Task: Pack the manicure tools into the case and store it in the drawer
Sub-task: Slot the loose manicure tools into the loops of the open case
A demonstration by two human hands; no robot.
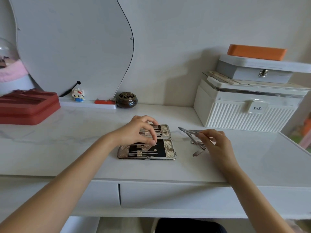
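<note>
Fingers (204, 136) of the right hand (217, 142) pinch the nippers (193, 137) above the worktop (84, 157); the left hand (138, 130) fingers pinch a tool in the open case (168, 148).

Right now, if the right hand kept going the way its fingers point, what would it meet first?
The right hand, holding the cuticle nippers, points left toward the open manicure case. It would probably meet the case's right edge first, though depth is hard to judge.

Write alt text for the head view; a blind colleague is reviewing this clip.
A person's left hand pinches at a tool inside an open manicure case on a white vanity table, while the right hand holds cuticle nippers beside it. The drawer below is shut.
</note>
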